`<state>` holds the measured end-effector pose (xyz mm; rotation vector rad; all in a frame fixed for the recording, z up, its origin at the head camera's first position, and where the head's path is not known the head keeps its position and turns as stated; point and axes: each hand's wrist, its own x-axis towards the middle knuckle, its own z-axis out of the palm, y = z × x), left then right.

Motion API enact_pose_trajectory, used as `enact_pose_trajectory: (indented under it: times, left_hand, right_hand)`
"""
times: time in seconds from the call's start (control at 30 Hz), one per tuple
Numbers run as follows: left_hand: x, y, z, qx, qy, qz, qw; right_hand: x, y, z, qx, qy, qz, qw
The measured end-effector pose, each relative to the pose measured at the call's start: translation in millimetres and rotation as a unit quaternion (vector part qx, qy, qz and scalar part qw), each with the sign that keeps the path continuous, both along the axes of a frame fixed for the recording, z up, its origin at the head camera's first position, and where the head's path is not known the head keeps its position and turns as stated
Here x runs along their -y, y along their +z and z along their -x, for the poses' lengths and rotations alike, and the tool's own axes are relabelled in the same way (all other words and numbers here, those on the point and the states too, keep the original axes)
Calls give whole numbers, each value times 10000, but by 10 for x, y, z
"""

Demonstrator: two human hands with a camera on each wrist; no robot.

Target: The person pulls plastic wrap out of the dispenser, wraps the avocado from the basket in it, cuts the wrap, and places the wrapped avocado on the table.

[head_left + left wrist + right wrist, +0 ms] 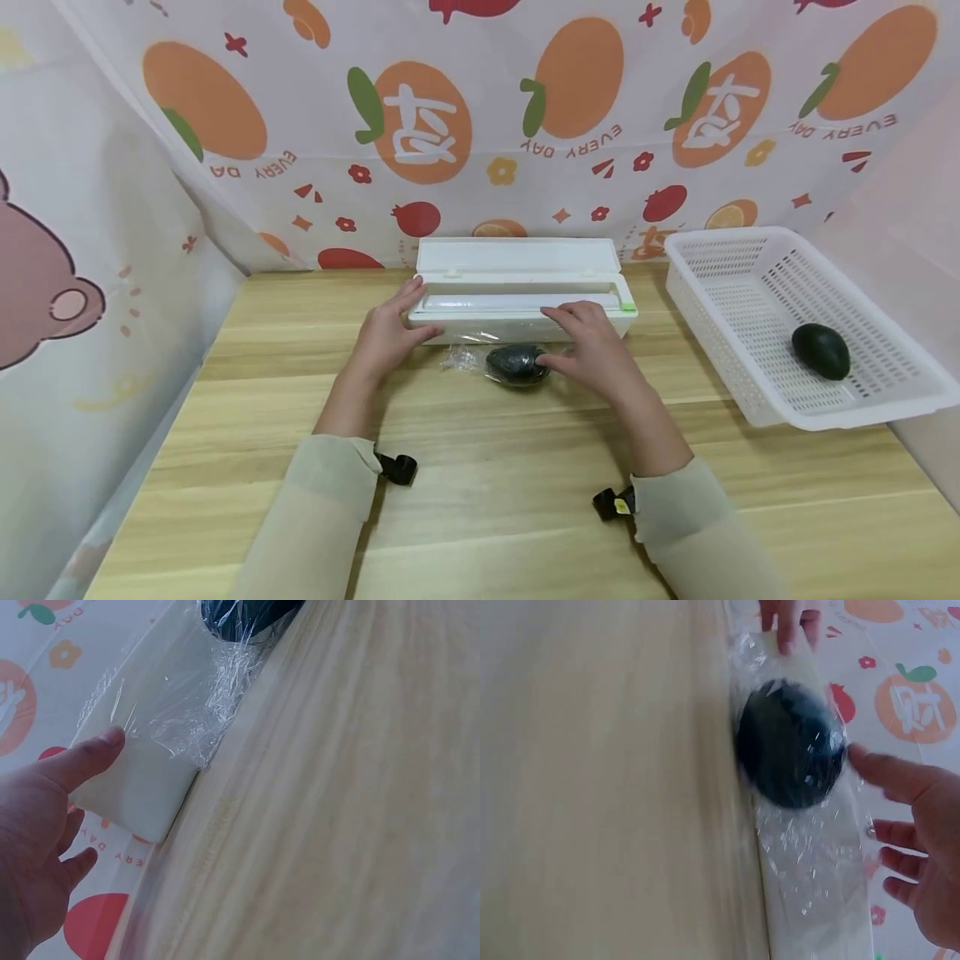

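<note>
A white cling film dispenser [525, 327] stands at the back of the table with its lid up and a roll inside. Clear cling film [810, 862] hangs down its front and wraps a dark green avocado [516, 364] lying on the table before it. My left hand [384, 331] holds the dispenser's left end, thumb against the front face. With its thumb, my right hand [592, 348] touches the wrapped avocado's right side, while its other fingers reach over the dispenser's front edge. From the right wrist camera, these fingers look loosely spread.
To the right stands a white perforated basket [708, 312] with a second dark green avocado [821, 351] in it. A fruit-patterned cloth [495, 192] hangs behind the wooden table [487, 500]. Another pale cloth [112, 250] borders the left side.
</note>
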<state>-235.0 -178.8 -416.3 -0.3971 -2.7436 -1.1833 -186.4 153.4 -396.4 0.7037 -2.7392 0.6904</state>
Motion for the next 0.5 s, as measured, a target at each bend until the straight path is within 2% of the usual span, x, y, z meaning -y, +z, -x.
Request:
enact_pose_trajectory:
  times: [0.13,0.27,0.5]
  left_hand:
    - [21,14,-17,201,-103,-9,9997]
    - [38,74,-64,601,-265,33,9978]
    - [76,247,-171,1046,-676,603,9904]
  right_hand:
    - [47,36,-8,272,-78,-88,9996]
    - [42,44,-22,508,-102,-103,9986]
    - [16,40,-20,709,140,-104,9973]
